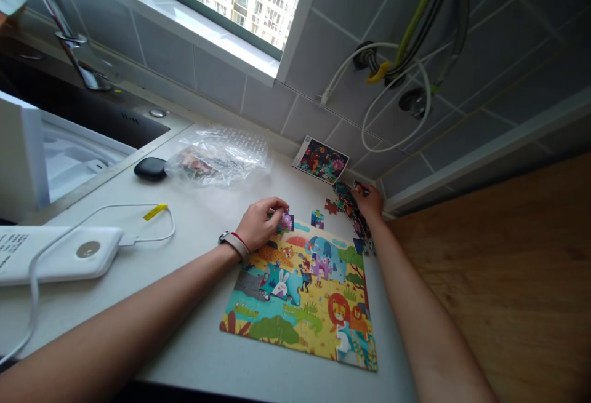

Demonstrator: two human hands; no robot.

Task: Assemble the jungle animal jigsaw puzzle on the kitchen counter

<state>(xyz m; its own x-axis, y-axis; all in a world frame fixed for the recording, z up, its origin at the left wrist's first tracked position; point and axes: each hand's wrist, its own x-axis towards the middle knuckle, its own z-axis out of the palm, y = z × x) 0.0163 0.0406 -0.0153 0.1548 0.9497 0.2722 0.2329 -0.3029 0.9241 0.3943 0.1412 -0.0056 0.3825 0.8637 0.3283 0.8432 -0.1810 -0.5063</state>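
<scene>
My left hand (pixel 259 224), with a watch band at its wrist, is closed at the top left edge of the animal jigsaw puzzle (pixel 272 328). Its fingertips grip a purple puzzle piece (pixel 287 223), partly hidden by the fingers. Over the heap of dark puzzle pieces (pixel 349 206) at the right, my right hand (pixel 370 202) pinches a dark puzzle piece (pixel 359 187). A blue-green loose piece (pixel 317 219) lies just above the puzzle, and a reddish-brown piece (pixel 330 206) is beside the heap. Some pieces within the puzzle show different pictures, such as a white rabbit.
A picture card (pixel 321 159) lies near the tiled wall. Left of it are a clear plastic bag (pixel 221 157) and a black rounded object (pixel 151 169). A white power bank (pixel 60 255) with its cable sits at the left, near the sink (pixel 133 126). Cables (pixel 422 21) hang from the wall.
</scene>
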